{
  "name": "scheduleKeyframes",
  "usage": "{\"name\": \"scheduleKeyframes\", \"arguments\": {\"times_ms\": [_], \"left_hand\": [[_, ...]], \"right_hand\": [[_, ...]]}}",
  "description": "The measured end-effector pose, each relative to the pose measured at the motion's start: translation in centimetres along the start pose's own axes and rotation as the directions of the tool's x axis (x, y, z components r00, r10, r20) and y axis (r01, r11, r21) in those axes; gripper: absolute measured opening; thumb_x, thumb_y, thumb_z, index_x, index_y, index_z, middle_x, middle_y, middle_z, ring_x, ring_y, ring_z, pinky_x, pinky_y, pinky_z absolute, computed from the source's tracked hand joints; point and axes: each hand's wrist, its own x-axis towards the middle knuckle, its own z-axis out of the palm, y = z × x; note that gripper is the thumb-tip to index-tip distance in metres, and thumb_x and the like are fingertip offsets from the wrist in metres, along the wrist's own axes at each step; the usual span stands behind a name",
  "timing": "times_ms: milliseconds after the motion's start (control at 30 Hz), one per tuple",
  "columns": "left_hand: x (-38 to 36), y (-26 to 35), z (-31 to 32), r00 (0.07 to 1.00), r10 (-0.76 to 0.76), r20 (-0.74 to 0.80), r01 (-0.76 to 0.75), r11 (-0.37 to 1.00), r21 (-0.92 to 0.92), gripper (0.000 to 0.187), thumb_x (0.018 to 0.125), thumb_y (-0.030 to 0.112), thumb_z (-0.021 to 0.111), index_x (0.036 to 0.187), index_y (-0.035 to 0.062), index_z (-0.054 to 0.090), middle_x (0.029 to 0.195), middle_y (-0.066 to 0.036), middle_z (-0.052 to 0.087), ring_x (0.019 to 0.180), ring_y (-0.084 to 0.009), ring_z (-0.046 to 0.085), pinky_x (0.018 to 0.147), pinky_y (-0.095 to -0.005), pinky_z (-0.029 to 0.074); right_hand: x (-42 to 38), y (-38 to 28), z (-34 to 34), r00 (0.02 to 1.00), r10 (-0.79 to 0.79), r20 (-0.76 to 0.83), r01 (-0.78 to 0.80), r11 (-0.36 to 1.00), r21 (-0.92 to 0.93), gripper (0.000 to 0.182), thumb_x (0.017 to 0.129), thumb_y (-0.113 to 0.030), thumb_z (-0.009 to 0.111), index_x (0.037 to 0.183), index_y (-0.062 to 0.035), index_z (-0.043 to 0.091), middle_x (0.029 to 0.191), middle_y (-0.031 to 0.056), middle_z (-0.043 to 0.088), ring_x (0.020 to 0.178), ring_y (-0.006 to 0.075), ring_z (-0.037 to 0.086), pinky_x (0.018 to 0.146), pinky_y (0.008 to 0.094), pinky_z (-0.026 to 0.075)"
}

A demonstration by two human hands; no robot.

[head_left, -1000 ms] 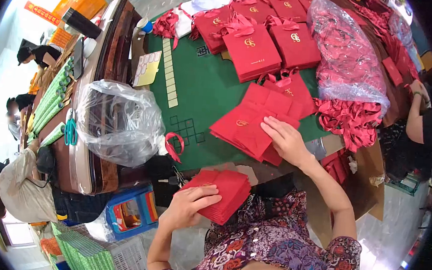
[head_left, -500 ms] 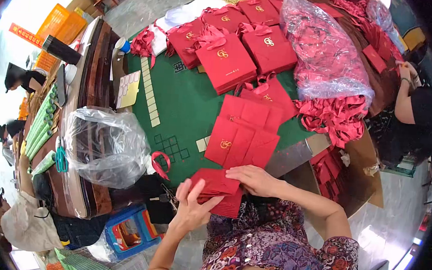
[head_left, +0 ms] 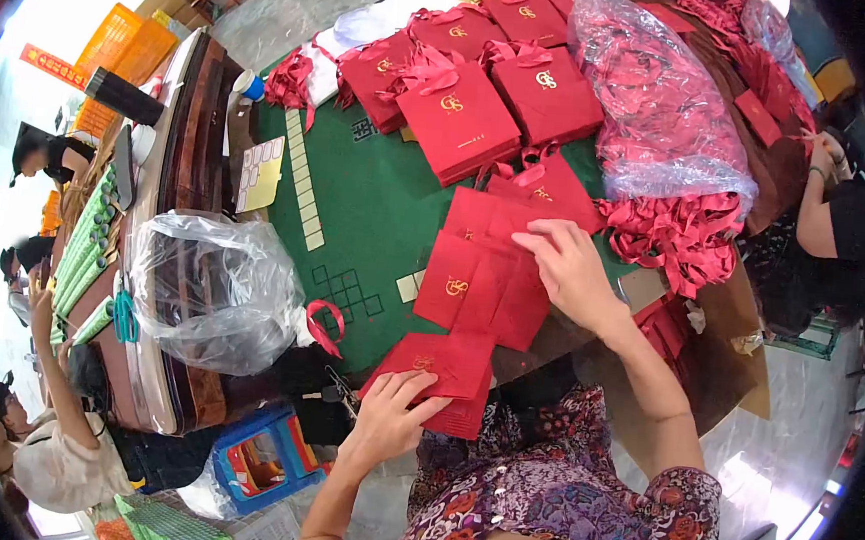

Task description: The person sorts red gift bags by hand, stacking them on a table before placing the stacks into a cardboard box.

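Flat red envelopes with gold lettering [head_left: 443, 293] lie fanned in an overlapping pile at the near edge of the green table. Over the right side of this pile is my right hand [head_left: 574, 280], its fingers stretched out and apart, fingertips right at the upper envelopes. Below the pile, a stack of red envelopes [head_left: 463, 367] sits close to my lap. My left hand [head_left: 397, 418] holds that stack, fingers and thumb bent over its top envelope; the palm side is hidden.
Red gift bags with ribbon bows [head_left: 460, 121] stand in stacks at the back. Right of them lies a clear plastic sack of red ribbons [head_left: 655, 105]. A crumpled clear bag [head_left: 212, 295] sits on the left, near teal scissors [head_left: 125, 317]. Other people work at both sides.
My right hand has left the small stack and moved up and right onto the fanned pile. My left hand has settled onto the stack. A person at left has raised an arm.
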Motion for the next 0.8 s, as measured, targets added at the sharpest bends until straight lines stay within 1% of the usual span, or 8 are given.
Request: {"name": "scheduleKeyframes", "arguments": {"times_ms": [33,133,167,267,300,467,667,800], "left_hand": [[-0.1,0.0,-0.1,1.000,0.012,-0.011,-0.012,1.000,-0.004,0.047,0.059,0.008,0.062,0.104,0.0172,0.065,0.116,-0.007,0.057,0.108,-0.0273,0.054,0.090,-0.0413,0.043],[-1.2,-0.3,0.0,0.999,0.047,0.002,-0.047,0.999,-0.008,0.042,0.060,0.009,0.062,0.101,0.0179,0.066,0.114,-0.005,0.059,0.106,-0.0251,0.055,0.089,-0.0406,0.043],[-1.4,-0.6,0.1,0.996,0.086,-0.030,-0.086,0.996,-0.001,0.044,0.052,0.009,0.062,0.095,0.0157,0.066,0.112,-0.006,0.060,0.104,-0.0267,0.058,0.084,-0.0416,0.047],[-1.8,-0.9,-0.3,0.994,0.110,-0.013,-0.110,0.993,-0.034,0.042,0.052,0.010,0.062,0.093,0.0159,0.066,0.111,-0.005,0.061,0.104,-0.0264,0.058,0.084,-0.0409,0.047],[-1.8,-0.8,-0.3,0.994,0.108,-0.016,-0.109,0.993,-0.035,0.042,0.052,0.010,0.062,0.093,0.0159,0.066,0.111,-0.005,0.061,0.104,-0.0264,0.058,0.084,-0.0409,0.047],[-1.5,-0.6,-0.6,0.998,0.069,0.012,-0.068,0.997,-0.031,0.038,0.062,0.009,0.063,0.098,0.0190,0.066,0.113,-0.003,0.060,0.105,-0.0232,0.056,0.089,-0.0389,0.044],[-1.6,-0.6,-0.9,0.996,0.078,0.040,-0.077,0.996,-0.036,0.038,0.062,0.008,0.063,0.099,0.0186,0.065,0.114,-0.003,0.059,0.106,-0.0232,0.056,0.089,-0.0389,0.044],[-1.1,-0.8,-1.0,0.996,0.069,0.050,-0.068,0.997,-0.028,0.040,0.063,0.007,0.063,0.101,0.0185,0.065,0.116,-0.006,0.058,0.107,-0.0250,0.055,0.089,-0.0396,0.044]], "right_hand": [[0.2,0.2,-0.1,0.991,-0.109,0.078,0.112,0.993,-0.041,0.048,0.074,-0.006,0.066,0.121,-0.0093,0.055,0.122,0.0134,0.050,0.116,0.0345,0.047,0.097,0.0457,0.039],[0.1,-0.7,-1.5,0.946,-0.162,0.280,0.143,0.986,0.089,0.066,0.069,-0.012,0.072,0.130,-0.0127,0.048,0.133,0.0155,0.043,0.128,0.0371,0.037,0.103,0.0497,0.033],[0.0,-0.8,-2.0,0.888,-0.164,0.430,0.147,0.987,0.071,0.083,0.064,-0.018,0.077,0.138,-0.0152,0.041,0.143,0.0169,0.033,0.136,0.0384,0.025,0.108,0.0520,0.026],[-1.0,-1.6,-2.0,0.809,-0.160,0.565,0.253,0.963,-0.089,0.085,0.065,-0.014,0.074,0.141,-0.0164,0.037,0.147,0.0152,0.029,0.139,0.0375,0.020,0.110,0.0548,0.021],[-2.6,-0.2,0.4,0.854,-0.261,0.450,0.368,0.914,-0.170,0.086,0.065,-0.011,0.070,0.143,-0.0177,0.035,0.151,0.0135,0.025,0.140,0.0371,0.018,0.111,0.0559,0.019],[-2.3,-0.9,1.9,0.819,-0.297,0.490,0.424,0.889,-0.170,0.076,0.070,-0.008,0.064,0.140,-0.0177,0.039,0.149,0.0123,0.028,0.140,0.0362,0.021,0.111,0.0559,0.020],[-0.8,-0.4,1.7,0.803,-0.375,0.464,0.459,0.885,-0.078,0.057,0.079,-0.012,0.056,0.135,-0.0182,0.047,0.142,0.0083,0.040,0.136,0.0301,0.031,0.111,0.0498,0.025],[0.4,-0.5,0.7,0.873,-0.338,0.351,0.328,0.940,0.090,0.062,0.070,0.001,0.059,0.129,-0.0165,0.052,0.137,0.0076,0.047,0.132,0.0292,0.039,0.107,0.0478,0.032]]}}
